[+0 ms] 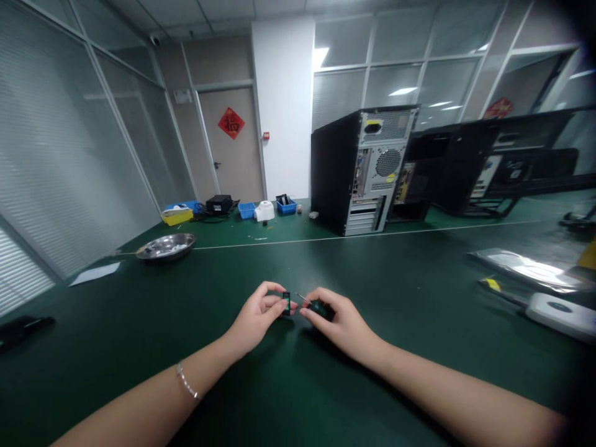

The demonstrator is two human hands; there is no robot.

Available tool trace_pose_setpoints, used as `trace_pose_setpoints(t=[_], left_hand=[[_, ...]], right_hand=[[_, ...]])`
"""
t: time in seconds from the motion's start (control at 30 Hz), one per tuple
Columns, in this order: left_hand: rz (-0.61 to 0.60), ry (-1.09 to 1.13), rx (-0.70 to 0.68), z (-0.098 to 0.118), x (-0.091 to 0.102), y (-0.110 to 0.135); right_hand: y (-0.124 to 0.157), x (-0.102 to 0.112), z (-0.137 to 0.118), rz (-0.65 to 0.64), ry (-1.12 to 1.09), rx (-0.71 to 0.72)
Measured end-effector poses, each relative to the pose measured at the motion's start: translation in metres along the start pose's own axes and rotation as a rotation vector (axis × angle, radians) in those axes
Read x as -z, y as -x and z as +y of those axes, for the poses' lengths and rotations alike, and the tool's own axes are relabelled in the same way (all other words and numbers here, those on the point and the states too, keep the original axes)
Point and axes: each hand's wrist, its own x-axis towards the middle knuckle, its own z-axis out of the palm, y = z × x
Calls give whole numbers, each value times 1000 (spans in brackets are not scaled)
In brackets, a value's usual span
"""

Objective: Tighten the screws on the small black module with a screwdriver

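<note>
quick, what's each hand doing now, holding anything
Left hand: holding a small black part.
Right hand: holding a tool with a slim shaft.

Dim, cool light puts lamp reflections [403,91] on the glass partition [400,37] at one o'clock and glare on a plastic sheet [526,268] at three, with blur and vignetting toward two.

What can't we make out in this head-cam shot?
All in the head view:
Small black rectangular piece with a green patch: detail too small, partly covered by the left hand.
Thin metal-shafted tool with a dark handle: handle partly hidden by the right hand.
Shiny round metal bowl: contents too small to identify.
Long black object: blurred, cut off by the left edge.
</note>
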Motion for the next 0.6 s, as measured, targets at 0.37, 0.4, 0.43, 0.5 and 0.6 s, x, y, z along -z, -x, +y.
trace_pose_setpoints(t=[0.37, 0.4, 0.43, 0.5, 0.6], left_hand=[[157, -217, -42, 2, 4, 0], [162, -227, -42, 3, 4, 0], [165, -227, -42, 4, 3, 1], [163, -203, -32, 6, 2, 2], [146, -162, 9, 5, 1, 2]], right_hand=[[0, 0, -2, -16, 5, 15], [0, 0, -2, -21, 9, 22], [0, 1, -2, -32, 16, 35], [0, 1, -2, -58, 27, 55], [1, 2, 0, -68, 20, 58]])
